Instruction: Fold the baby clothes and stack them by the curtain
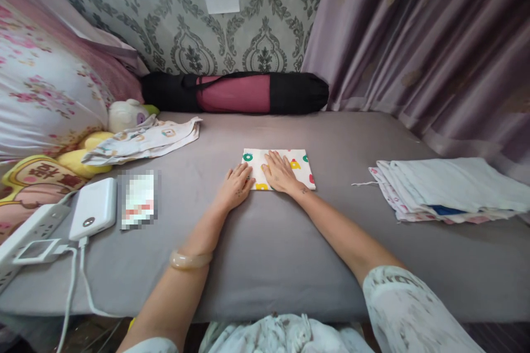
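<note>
A folded white cloth (pixel 304 174) with green, yellow and red prints lies flat as a neat rectangle in the middle of the grey-covered surface (pixel 281 253). Flat on top of it, left of its centre, rests my right hand (pixel 279 172), fingers stretched out and pointing away from me. My left hand (pixel 237 186) touches the cloth's left edge, its fingers extended partly over the corner. Neither hand grasps anything. Part of the print is hidden under my hands.
At right lies a stack of folded cloths (pixel 451 185). A printed cloth (pixel 149 140) sits by plush toys (pixel 126 116) at left. Nearer are a power bank (pixel 94 207), a power strip (pixel 33 237), and a blurred packet (pixel 139 198). A black-and-red long bag (pixel 236 94) lies against the wall.
</note>
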{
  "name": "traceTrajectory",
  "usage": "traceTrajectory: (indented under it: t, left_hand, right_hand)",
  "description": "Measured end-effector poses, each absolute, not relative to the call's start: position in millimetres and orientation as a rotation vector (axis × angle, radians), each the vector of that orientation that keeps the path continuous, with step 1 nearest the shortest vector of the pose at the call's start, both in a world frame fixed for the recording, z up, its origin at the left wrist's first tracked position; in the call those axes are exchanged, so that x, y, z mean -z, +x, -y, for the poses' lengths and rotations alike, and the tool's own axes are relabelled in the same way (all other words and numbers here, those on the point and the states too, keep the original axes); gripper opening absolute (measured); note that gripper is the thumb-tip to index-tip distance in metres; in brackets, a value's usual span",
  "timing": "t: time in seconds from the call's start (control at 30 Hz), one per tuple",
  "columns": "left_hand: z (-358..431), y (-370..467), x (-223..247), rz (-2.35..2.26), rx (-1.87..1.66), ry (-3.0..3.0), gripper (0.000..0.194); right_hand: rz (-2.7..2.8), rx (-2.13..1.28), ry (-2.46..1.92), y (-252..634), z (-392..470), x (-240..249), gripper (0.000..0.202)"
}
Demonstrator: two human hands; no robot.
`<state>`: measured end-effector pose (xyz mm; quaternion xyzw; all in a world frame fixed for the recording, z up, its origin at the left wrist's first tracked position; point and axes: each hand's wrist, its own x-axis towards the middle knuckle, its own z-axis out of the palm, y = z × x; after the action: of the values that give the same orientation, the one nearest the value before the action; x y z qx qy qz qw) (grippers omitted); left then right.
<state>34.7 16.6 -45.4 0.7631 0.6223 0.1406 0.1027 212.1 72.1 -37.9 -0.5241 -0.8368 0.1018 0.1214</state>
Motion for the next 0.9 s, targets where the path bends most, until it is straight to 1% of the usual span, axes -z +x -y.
traceTrajectory:
  t: [0.2, 0.57, 0.67, 0.77, 0.9]
  left_hand:
    - [-15, 35, 43, -1.831, -0.368, 2.235, 0.05]
    - [-16, 34, 45, -1.834, -0.338, 2.24, 0.05]
    - [-15, 35, 37, -1.855, -0.33, 2.266, 0.047]
    - [-22, 40, 22, -1.904, -0.29, 2.33, 0.038]
    - [-49, 55, 9, -1.979, -0.266, 2.389, 0.038]
  right_hand:
    - [2.451, -0.209, -1.513, 245, -68, 32, 0.057]
    - [2.472, -0.305, -1.615, 254, -69, 38, 0.06]
    - [2.473, -0.374, -1.61, 256, -71, 34, 0.061]
    - [2.449, -0.458, -1.622, 262, -77, 29, 0.063]
    - [2.413, -0.285, -1.661, 267, -85, 27, 0.063]
